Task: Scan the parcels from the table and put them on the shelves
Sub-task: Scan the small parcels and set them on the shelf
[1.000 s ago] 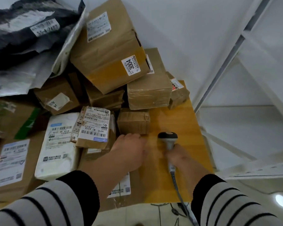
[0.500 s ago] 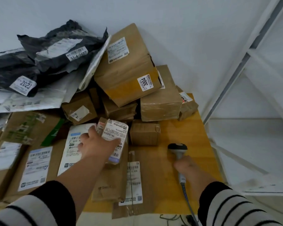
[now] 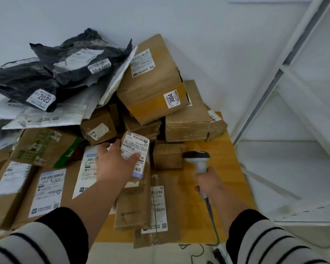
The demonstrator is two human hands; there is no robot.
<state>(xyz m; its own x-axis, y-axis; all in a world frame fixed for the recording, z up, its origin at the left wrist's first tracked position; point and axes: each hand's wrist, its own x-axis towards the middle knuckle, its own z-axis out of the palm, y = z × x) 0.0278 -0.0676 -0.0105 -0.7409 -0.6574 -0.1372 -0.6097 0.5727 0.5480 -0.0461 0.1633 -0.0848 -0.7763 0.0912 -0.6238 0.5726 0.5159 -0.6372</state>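
Left hand (image 3: 115,163) grips a small parcel (image 3: 135,154), thumb across the label, fingers behind. It's lifted just off the pile, label face-up, mid-table. Right hand (image 3: 208,182) is wrapped round the handle of the scanner (image 3: 197,159), head up near a small brown box (image 3: 168,156), cable trailing off the front edge of the table (image 3: 227,149).

Risks, as I judge them:
- Thumb sits on the label. If it covers the barcode, the scan likely misses or reads a neighbouring code.
- Label is tilted away from the scanner head, so a bad angle could mean no read.
- Lots of other labels are face-up right under the parcel: white mailer (image 3: 88,172), flat carton (image 3: 48,189), long flat pack (image 3: 158,206). The beam could pick up the wrong one if the parcel isn't raised clear.
- Stack behind is loose. The big box marked 3004 (image 3: 152,80) leans on smaller boxes, with black bags (image 3: 74,60) on top of grey mailers. Pulling from the base could bring it down.
- Cable could snag on the table edge when turning to the shelves (image 3: 293,130).

Shelves stand to the right, close beside the table. I can't tell which shelf has room.
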